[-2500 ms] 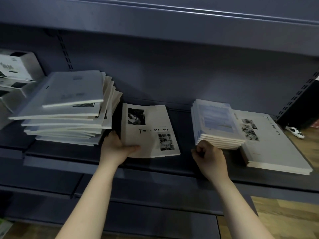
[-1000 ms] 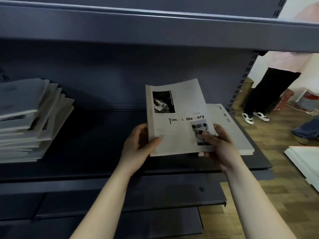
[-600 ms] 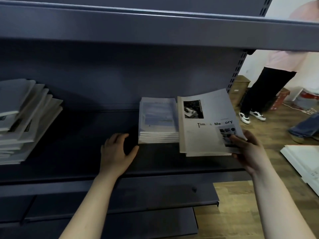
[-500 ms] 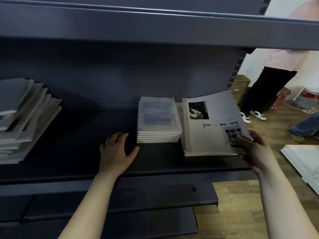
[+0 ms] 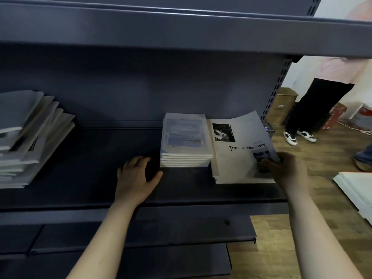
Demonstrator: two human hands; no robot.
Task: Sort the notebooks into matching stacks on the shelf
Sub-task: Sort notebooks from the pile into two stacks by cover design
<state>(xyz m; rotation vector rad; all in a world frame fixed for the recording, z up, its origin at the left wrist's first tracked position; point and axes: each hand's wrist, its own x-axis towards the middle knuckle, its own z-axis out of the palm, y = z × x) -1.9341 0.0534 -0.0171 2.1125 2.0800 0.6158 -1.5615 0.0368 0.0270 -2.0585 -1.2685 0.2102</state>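
A "Time & Memory" notebook (image 5: 237, 152) lies on top of the matching stack at the right end of the dark shelf (image 5: 90, 158), its far edge still curled up. My right hand (image 5: 285, 170) pinches its near right corner. Just left of it stands a neat stack of blue-cover notebooks (image 5: 186, 137). My left hand (image 5: 136, 178) rests flat on the bare shelf, fingers spread, close to the blue stack's near left corner. A messy mixed pile of notebooks (image 5: 30, 135) sits at the far left.
The upper shelf's front edge (image 5: 181, 31) overhangs the work area. A lower shelf (image 5: 141, 228) juts out below my arms. A person (image 5: 322, 97) stands on the wooden floor to the right, near boxes (image 5: 283, 105). White boards (image 5: 356, 188) lie on the floor.
My left hand let go of the "Time & Memory" notebook and settled on the shelf. My right hand carried the notebook right and lowered it onto the matching stack.
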